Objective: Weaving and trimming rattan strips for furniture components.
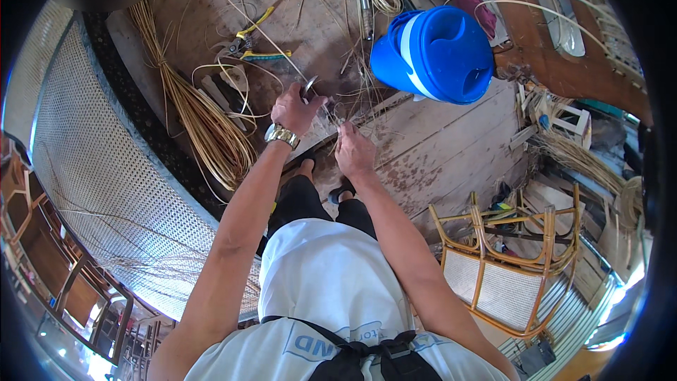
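Worn floor planks run under me, a woven cane panel [84,162] at far left and a rattan strand bundle [204,127] beside it. My left hand [295,109] is closed around what looks like a small metal tool [310,88], and my right hand [352,149] pinches a thin cane strand [337,121] just beside it. I judge the strand light, springy and prone to kinking, best gripped close to the working end.

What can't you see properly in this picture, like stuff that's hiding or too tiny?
Head view:
- Small metal tool in the left hand: fingers cover most of it, so its kind is unclear.
- Thin strands pinched by the right hand: too fine to count.
- Feet: partly hidden behind the hands.
- Rattan chair: bent by the lens near the rim.
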Available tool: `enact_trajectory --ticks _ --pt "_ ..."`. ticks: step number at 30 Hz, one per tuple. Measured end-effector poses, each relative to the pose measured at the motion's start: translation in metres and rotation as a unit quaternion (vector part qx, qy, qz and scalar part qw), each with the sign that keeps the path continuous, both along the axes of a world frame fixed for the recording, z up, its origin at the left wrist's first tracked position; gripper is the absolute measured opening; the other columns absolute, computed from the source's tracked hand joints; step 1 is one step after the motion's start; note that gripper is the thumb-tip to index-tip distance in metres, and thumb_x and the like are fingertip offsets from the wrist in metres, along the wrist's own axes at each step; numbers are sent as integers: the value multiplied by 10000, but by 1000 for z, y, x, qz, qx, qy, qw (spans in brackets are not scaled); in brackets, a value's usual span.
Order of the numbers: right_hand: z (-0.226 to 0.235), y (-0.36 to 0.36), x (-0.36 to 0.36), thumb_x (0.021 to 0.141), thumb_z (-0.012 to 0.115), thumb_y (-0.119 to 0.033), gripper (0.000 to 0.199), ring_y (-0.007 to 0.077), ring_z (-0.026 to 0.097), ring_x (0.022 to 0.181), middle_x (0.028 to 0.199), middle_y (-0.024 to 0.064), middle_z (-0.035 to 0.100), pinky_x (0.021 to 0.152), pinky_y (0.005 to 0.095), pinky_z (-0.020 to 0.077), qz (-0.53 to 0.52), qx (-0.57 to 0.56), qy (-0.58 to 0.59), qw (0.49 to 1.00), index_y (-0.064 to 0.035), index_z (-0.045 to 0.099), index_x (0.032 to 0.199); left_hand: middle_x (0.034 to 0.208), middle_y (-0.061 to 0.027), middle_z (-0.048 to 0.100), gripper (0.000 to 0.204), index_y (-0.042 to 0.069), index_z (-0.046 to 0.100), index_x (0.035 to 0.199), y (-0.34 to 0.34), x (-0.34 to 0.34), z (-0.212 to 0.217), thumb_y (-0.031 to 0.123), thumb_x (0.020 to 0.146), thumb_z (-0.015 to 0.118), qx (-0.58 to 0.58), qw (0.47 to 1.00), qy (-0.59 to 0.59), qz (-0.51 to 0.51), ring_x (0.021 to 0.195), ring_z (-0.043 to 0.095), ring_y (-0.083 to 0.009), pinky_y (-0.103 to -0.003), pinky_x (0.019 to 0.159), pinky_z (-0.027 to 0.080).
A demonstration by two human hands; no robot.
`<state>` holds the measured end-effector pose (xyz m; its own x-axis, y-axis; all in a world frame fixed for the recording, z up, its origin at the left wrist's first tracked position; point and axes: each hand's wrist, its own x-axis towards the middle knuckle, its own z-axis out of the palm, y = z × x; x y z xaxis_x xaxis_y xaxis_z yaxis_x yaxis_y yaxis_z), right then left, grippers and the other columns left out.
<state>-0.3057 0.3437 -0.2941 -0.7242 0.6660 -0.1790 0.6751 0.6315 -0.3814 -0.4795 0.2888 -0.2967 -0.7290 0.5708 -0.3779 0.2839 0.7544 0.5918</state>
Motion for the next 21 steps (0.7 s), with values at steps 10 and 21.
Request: enact_trajectory --ticks 10,21 --pt "-7 -1 -9 933 548 -176 88 361 652 631 707 135 645 559 468 509 -27 4 -1 1000 -100 503 935 800 -138 682 557 56 606 898 -3 -12 -4 537 691 794 19 998 -55 -38 779 673 -348 -435 699 521" --pt "11 -1 -11 933 539 -209 142 380 662 712 727 176 656 627 501 518 -51 -61 -62 995 -71 542 967 828 -125 698 513 80 618 942 0 -5 -2 497 699 792 13 999 -34 -16 799 682 -336 -439 713 532"
